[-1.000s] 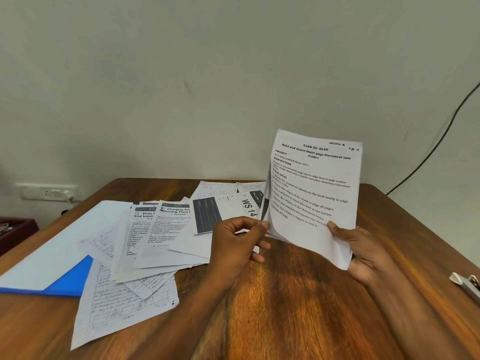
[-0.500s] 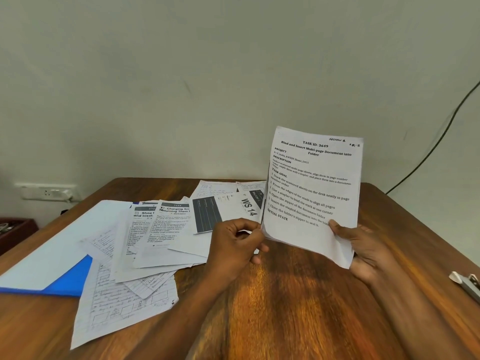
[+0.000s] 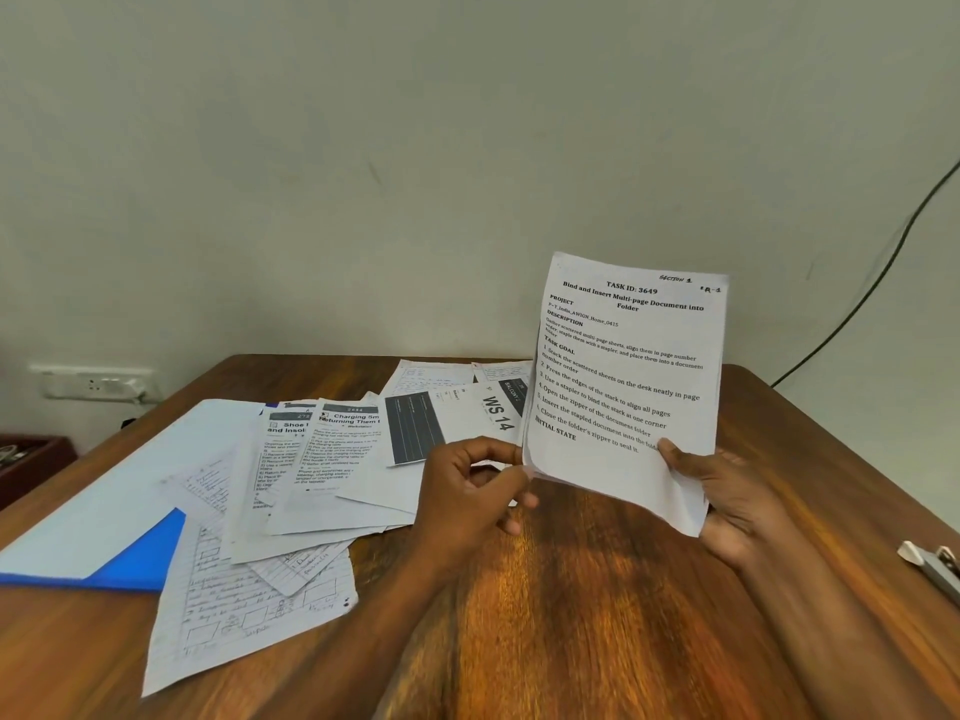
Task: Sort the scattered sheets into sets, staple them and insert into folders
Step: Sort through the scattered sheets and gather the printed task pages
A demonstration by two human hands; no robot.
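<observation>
Sheets (image 3: 626, 376) stand upright above the table (image 3: 571, 589), gripped by the right hand (image 3: 727, 501) at the near right corner and pinched by the left hand (image 3: 467, 491) at the left edge. Scattered sheets (image 3: 311, 475) overlap at the left, partly hiding a blue folder (image 3: 140, 558); at the right edge the stapler (image 3: 935, 563) is cut off.

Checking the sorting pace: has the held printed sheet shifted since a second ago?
Yes. The printed sheet has risen slightly against the table's far edge.

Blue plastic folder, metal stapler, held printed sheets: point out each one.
Blue plastic folder (image 3: 136, 562): head view, on its exposed blue corner.
Metal stapler (image 3: 935, 565): head view, on its grey body at the right edge.
Held printed sheets (image 3: 623, 376): head view, on the top page's text.
</observation>
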